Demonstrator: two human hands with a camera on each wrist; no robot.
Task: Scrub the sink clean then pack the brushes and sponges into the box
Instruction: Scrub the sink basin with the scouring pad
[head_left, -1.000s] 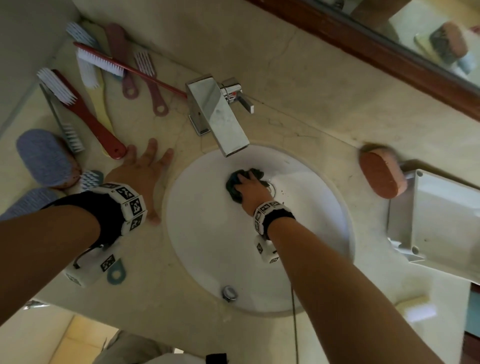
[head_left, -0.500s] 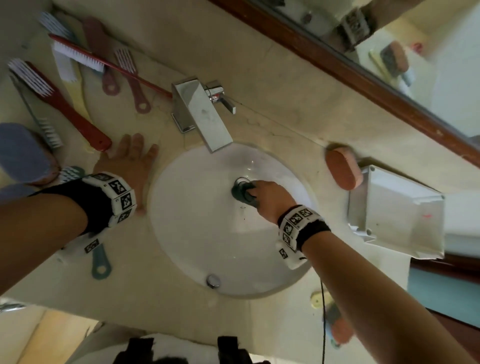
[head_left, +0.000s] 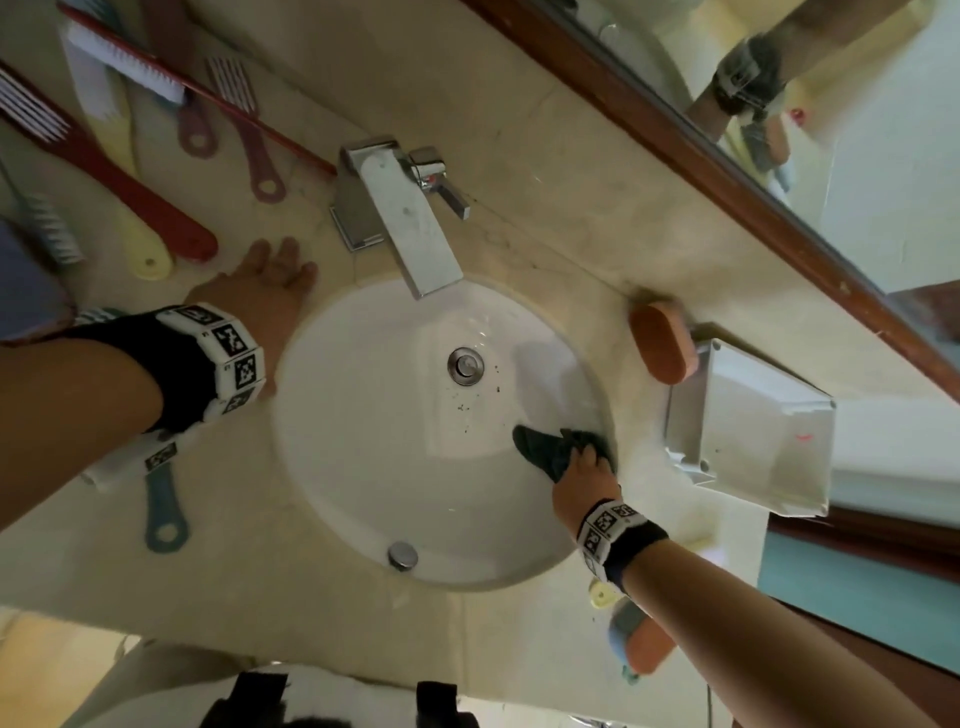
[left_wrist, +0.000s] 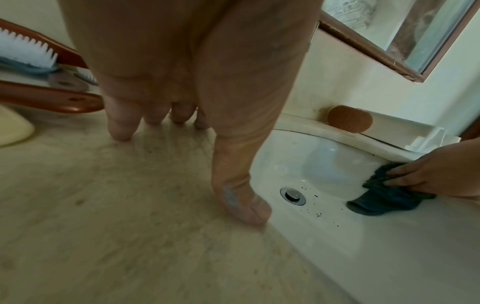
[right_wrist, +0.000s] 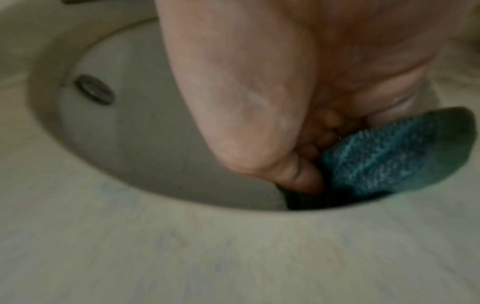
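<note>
Against sink (head_left: 363, 467) wall — right hand (head_left: 584, 480), cloth-gripping (head_left: 540, 447)

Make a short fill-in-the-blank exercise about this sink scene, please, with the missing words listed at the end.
1. The right hand presses a dark ____ against the wall of the sink.
2. The left hand lies flat on the ____, beside the sink.
3. Dark specks lie in the sink near the ____.
4. The white box has an ____ sponge next to it.

Missing words: cloth; counter; drain; orange
</note>
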